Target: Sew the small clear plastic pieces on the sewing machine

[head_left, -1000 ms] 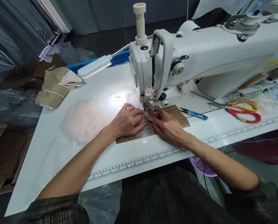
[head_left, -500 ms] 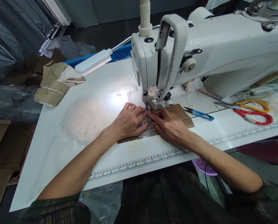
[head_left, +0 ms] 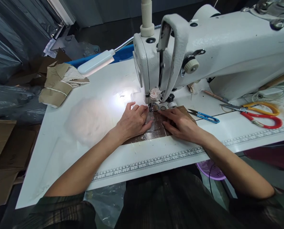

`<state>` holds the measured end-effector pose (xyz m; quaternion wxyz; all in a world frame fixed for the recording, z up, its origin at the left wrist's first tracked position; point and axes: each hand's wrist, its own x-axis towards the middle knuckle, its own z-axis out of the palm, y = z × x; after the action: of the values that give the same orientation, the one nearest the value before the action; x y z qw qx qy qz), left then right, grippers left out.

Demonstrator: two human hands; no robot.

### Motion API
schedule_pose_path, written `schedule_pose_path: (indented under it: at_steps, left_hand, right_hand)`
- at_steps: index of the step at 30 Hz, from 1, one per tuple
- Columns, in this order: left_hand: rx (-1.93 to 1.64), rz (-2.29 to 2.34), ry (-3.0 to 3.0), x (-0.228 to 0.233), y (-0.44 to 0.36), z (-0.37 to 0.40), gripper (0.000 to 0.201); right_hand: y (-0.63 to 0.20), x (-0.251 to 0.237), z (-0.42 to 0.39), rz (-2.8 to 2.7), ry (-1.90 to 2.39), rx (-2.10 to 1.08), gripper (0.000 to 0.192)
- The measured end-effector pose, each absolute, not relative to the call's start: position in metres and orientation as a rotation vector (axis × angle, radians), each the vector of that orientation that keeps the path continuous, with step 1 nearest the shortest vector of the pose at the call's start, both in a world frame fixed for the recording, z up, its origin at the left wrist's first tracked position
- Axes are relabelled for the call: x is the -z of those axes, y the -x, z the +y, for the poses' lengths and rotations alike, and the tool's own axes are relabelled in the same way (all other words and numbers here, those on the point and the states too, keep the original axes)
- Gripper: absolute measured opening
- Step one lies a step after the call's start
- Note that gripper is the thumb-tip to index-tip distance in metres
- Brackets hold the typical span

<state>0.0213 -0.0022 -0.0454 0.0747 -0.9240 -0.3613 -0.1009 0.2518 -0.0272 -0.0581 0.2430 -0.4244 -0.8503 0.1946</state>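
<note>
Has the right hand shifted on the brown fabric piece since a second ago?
Yes. The right hand has slid rightward, away from the left hand, toward the blue thread snips; brown fabric piece shows between them.

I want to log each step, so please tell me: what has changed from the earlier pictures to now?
The right hand slid to the right along the brown fabric, so the two hands now lie apart instead of fingertip to fingertip. The left hand stayed pressed flat on the fabric in front of the needle of the sewing machine. The blue snips and the scissors did not move.
</note>
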Motion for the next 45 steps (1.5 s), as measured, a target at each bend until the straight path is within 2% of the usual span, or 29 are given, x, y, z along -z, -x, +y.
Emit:
schedule_pose_path:
  at_steps: [8,14,17,21,29,35,42,45]
  left_hand:
    - [0.292,-1.063,2.662,0.022,-0.009,0.001,0.041]
    - [0.485,-0.985,2.711,0.008,0.008,-0.024,0.019]
    - [0.594,-0.966,2.769,0.013,0.005,-0.036,0.016]
    - [0.699,-0.904,2.866,0.019,-0.003,-0.042,0.012]
    - [0.51,-0.783,3.02,0.036,-0.014,-0.035,0.02]
    - [0.554,-0.735,2.973,0.042,-0.013,-0.032,0.022]
    - [0.532,-0.692,2.863,0.042,-0.013,-0.041,0.022]
    - [0.521,-0.669,2.844,0.043,-0.014,-0.043,0.022]
  right_hand:
    - [-0.271,0.05,-0.021,-2.305,1.072,-0.657,0.035]
    - [-0.264,0.052,-0.036,-2.438,0.958,-0.419,0.036]
    - [-0.252,0.052,-0.039,-2.558,0.835,-0.258,0.029]
    - [-0.241,0.055,-0.035,-2.598,0.717,-0.247,0.024]
    - [-0.24,0.067,-0.045,-2.447,0.797,-0.39,0.024]
    - [-0.25,0.052,-0.025,-2.416,0.848,-0.59,0.025]
    - [-0.251,0.053,0.01,-2.482,0.796,-0.505,0.037]
    - [-0.249,0.062,0.007,-2.478,0.73,-0.448,0.035]
